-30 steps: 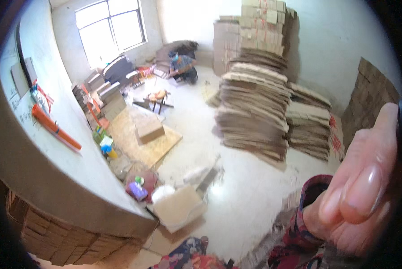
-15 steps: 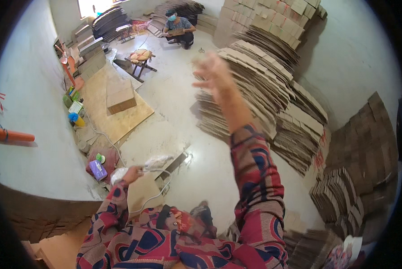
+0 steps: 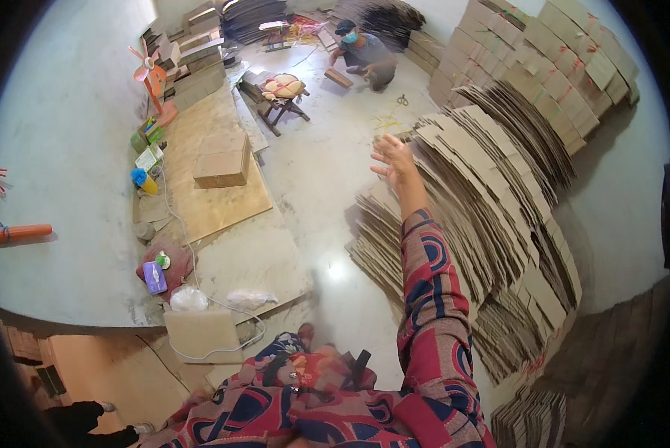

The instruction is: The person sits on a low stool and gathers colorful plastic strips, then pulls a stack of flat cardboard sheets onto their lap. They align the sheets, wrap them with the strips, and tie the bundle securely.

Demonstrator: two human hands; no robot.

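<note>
My right arm reaches out ahead, and my right hand (image 3: pixel 396 162) is raised with its fingers apart and nothing in them. It appears beside the near end of a long leaning row of flat cardboard sheets (image 3: pixel 469 187); I cannot tell whether it touches them. My left hand (image 3: pixel 194 397) is low at the left by my body, smeared by motion, so its fingers do not show. Close to it, a white cable (image 3: pixel 239 346) loops over a flat cardboard piece (image 3: pixel 200 333). Farther off, a closed cardboard box (image 3: pixel 223 160) rests on a wooden board (image 3: pixel 234 210).
Another person (image 3: pixel 365 56) squats at the back, holding a small cardboard piece (image 3: pixel 338 78). A low stool (image 3: pixel 282 108) with a cushion stands mid-floor. Along the left wall are an orange fan (image 3: pixel 152 78) and a purple tissue pack (image 3: pixel 154 278). Bundled cardboard (image 3: pixel 544 60) is piled at the back right.
My view has turned, so the room sits differently. My left hand has left the white cable and dropped toward my body. My right hand stays raised, fingers spread. The squatting person's cardboard piece is lower.
</note>
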